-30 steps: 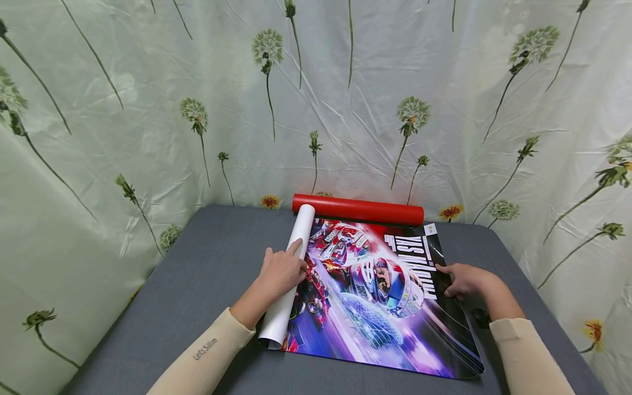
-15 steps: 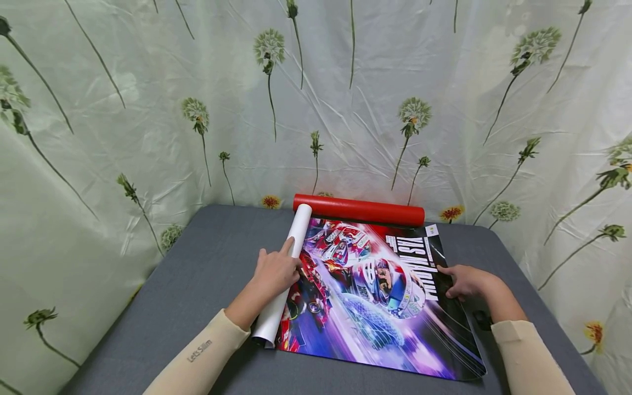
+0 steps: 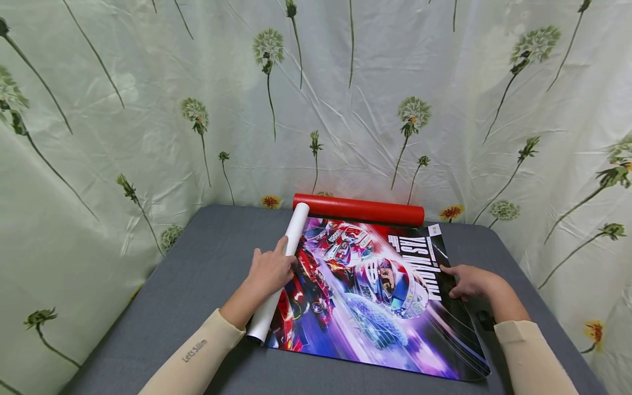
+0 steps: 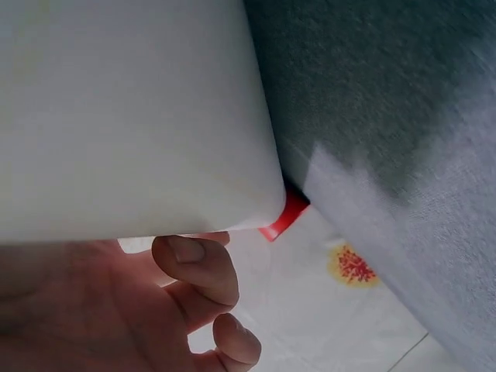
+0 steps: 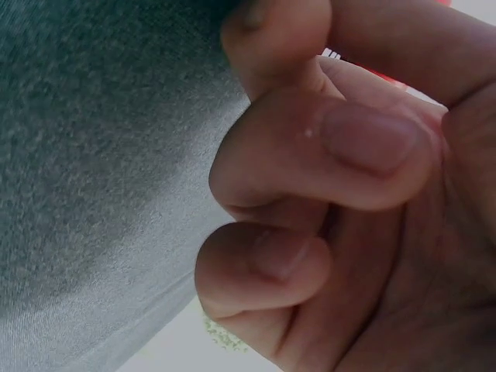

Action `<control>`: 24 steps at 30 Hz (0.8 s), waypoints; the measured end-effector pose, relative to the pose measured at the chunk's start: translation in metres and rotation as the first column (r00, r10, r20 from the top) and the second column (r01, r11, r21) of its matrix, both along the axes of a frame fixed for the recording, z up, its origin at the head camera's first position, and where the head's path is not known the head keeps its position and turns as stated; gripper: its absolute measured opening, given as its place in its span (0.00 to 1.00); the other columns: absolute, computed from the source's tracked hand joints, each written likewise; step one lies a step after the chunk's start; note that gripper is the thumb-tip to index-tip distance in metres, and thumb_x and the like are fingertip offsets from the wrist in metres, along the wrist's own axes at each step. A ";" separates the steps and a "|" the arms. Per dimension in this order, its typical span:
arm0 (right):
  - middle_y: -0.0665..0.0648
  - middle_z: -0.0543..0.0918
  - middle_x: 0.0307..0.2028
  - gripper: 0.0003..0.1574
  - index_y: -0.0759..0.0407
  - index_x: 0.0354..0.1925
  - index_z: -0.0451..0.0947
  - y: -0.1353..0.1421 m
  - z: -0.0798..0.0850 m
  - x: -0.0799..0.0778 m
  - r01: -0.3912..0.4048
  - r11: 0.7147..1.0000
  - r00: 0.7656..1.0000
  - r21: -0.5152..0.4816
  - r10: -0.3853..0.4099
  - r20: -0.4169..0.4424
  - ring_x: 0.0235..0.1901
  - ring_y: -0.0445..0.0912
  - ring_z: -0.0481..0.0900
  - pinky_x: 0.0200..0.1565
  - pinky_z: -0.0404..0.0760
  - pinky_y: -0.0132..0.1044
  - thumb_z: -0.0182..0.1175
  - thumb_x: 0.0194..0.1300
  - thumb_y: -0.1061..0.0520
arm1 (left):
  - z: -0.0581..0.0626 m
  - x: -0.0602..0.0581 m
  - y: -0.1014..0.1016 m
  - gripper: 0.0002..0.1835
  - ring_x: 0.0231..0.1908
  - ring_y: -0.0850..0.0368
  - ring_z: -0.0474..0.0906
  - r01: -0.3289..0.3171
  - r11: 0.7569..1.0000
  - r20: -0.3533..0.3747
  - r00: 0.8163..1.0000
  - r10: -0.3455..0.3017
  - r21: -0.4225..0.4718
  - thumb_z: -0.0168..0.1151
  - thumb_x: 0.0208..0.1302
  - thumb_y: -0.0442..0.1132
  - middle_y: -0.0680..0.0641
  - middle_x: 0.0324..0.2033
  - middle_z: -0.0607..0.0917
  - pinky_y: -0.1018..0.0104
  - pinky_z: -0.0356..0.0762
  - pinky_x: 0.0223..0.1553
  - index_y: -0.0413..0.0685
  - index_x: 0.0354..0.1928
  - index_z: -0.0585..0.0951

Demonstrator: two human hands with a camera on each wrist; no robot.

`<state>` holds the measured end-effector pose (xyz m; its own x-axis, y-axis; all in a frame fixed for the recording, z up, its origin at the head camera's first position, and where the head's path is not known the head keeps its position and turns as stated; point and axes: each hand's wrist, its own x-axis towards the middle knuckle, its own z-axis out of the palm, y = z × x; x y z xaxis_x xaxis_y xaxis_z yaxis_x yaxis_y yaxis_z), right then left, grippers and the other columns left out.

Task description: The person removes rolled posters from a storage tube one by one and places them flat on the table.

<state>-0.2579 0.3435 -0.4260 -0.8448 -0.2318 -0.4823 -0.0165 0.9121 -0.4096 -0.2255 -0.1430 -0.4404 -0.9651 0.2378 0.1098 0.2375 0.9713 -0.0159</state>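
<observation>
A glossy racing poster [image 3: 360, 307] with a helmeted driver and large white lettering lies mostly flat on the grey table. Its left end is still coiled into a white roll [image 3: 296, 225]. My left hand [image 3: 269, 271] is over the middle of this roll, index finger laid along it and thumb at its inner side. In the left wrist view, the roll's white back hides part of that hand, and the other fingers [image 4: 198, 267] bend loosely beside it. My right hand [image 3: 474, 282] pinches the poster's right edge; in the right wrist view its remaining fingers [image 5: 271, 267] are curled in.
A red tube [image 3: 360, 209] lies along the back of the table, just behind the poster. A small dark object [image 3: 485, 320] sits beside my right wrist. Behind the grey table [image 3: 187, 291] hangs a pale curtain [image 3: 326, 99] printed with dandelions.
My left hand and the white roll have moved left, and more of the poster's picture shows, including red cars. The poster and my right hand have shifted slightly right.
</observation>
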 end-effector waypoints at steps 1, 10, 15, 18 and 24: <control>0.87 0.70 0.57 0.54 0.72 0.80 0.53 0.000 0.000 0.000 0.003 1.000 1.000 0.004 -0.003 0.003 0.20 0.43 0.77 0.28 0.73 0.35 0.70 0.65 0.67 | 0.000 0.000 -0.001 0.09 0.27 0.47 0.80 -0.005 1.000 0.005 1.000 0.005 -0.004 0.71 0.68 0.46 0.39 0.77 0.71 0.48 0.67 0.39 0.63 0.48 0.91; 0.87 0.69 0.57 0.54 0.72 0.80 0.53 0.003 0.002 0.001 0.014 1.000 1.000 0.008 -0.014 0.007 0.20 0.43 0.76 0.29 0.73 0.35 0.70 0.64 0.67 | 0.000 0.000 -0.012 0.11 0.30 0.44 0.83 -0.030 0.999 0.008 1.000 0.030 0.035 0.73 0.67 0.52 0.37 0.74 0.72 0.49 0.67 0.38 0.60 0.48 0.88; 0.87 0.68 0.58 0.54 0.72 0.80 0.52 0.004 0.003 0.001 0.032 0.999 0.999 0.013 -0.032 0.023 0.20 0.43 0.76 0.29 0.73 0.35 0.70 0.65 0.67 | 0.003 -0.001 -0.017 0.16 0.32 0.44 0.84 -0.041 0.999 0.014 0.999 0.041 0.033 0.76 0.65 0.51 0.37 0.73 0.73 0.50 0.66 0.38 0.59 0.52 0.87; 0.87 0.68 0.58 0.54 0.72 0.80 0.52 0.006 0.003 0.001 0.040 0.999 0.999 0.016 -0.040 0.028 0.20 0.43 0.76 0.30 0.74 0.35 0.69 0.65 0.67 | 0.005 -0.001 -0.021 0.14 0.31 0.43 0.83 -0.041 0.999 0.012 0.999 0.040 0.031 0.74 0.66 0.46 0.37 0.73 0.73 0.49 0.66 0.38 0.61 0.53 0.89; 0.86 0.70 0.57 0.54 0.72 0.80 0.53 0.007 0.002 0.003 0.033 0.999 0.999 0.015 -0.033 0.019 0.20 0.43 0.76 0.30 0.74 0.35 0.70 0.64 0.67 | 0.006 -0.001 -0.028 0.10 0.32 0.43 0.83 -0.060 0.998 0.028 0.998 0.059 0.028 0.68 0.72 0.47 0.37 0.73 0.73 0.47 0.66 0.39 0.63 0.51 0.90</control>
